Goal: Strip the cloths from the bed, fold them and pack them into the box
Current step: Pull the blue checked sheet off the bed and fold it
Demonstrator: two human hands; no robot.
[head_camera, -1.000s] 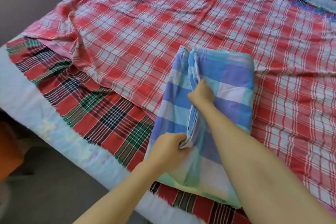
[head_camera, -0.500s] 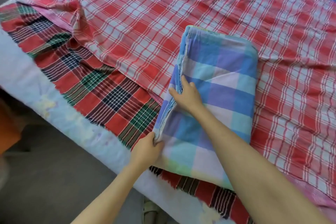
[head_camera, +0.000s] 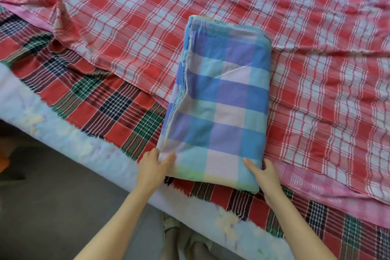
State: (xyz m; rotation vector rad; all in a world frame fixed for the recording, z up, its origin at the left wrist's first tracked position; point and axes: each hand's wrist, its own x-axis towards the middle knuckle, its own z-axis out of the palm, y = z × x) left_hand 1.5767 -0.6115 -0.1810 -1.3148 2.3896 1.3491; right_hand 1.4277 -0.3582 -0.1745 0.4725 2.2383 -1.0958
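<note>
A blue, purple and white checked cloth (head_camera: 221,99) lies folded into a long rectangle on the bed. My left hand (head_camera: 152,167) pinches its near left corner, thumb on top. At the near right corner my right hand (head_camera: 264,173) grips the fold, thumb over the top layer. Under it a red and white plaid cloth (head_camera: 147,17) is spread over most of the bed. A darker red, green and navy tartan cloth (head_camera: 88,95) shows along the near edge. No box is in view.
The pale blue mattress edge (head_camera: 69,135) runs diagonally across the lower left. Grey floor (head_camera: 52,207) lies below it, with my feet (head_camera: 185,236) beside the bed. A pink cloth edge (head_camera: 316,183) peeks out at the lower right.
Both hands slid down from the cloth's left open edge to its near end; the right hand crossed to the right corner. The camera moved closer over the bed.
</note>
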